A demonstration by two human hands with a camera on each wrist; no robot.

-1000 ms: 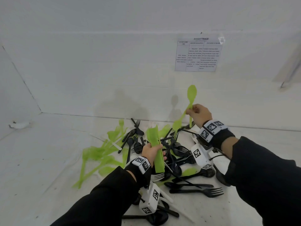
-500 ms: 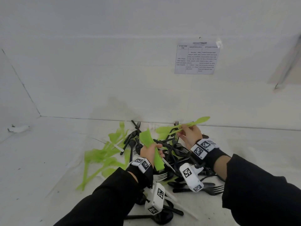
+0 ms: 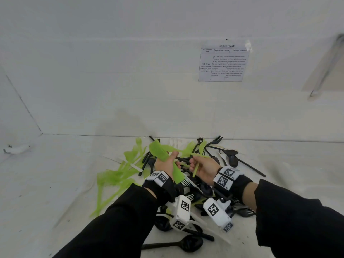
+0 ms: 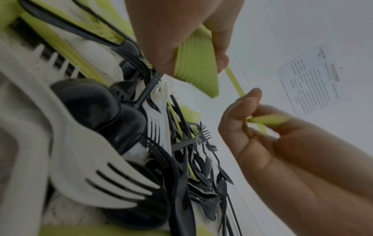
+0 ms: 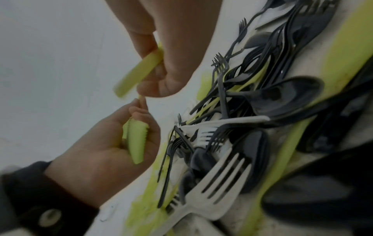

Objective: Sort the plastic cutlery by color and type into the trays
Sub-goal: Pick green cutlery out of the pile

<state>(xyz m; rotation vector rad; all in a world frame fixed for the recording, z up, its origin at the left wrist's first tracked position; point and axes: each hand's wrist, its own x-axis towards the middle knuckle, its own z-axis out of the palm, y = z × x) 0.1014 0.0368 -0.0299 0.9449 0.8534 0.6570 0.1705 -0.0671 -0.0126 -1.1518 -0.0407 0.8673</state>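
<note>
Dropping since a second ago: right hand (image 3: pixel 203 171) down from raised height with its single green piece (image 3: pixel 195 169), closing toward left hand (image 3: pixel 166 164) over the pile. Going left to right: loose green cutlery (image 3: pixel 115 178) lying spread on the white surface (image 3: pixel 55 183), apart from the dark heap. Left hand gripping a nested stack of green pieces (image 3: pixel 163 158), fingers curled round it, thumb pressing on top, probably collecting same-colour, same-type items before carrying them off. Right hand pinching the green handle between thumb and fingertips, angling it toward the stack, likely adding it there. Mixed heap of black cutlery (image 3: pixel 229 157) and a few white forks (image 4: pixel 105 180) sitting beneath and behind both hands, still unsorted. Not seeing any trays in these views, so sorting looking early. Working on a white tabletop boxed by white walls, printed sheet (image 3: pixel 223 62) taped to the back wall at right.
</note>
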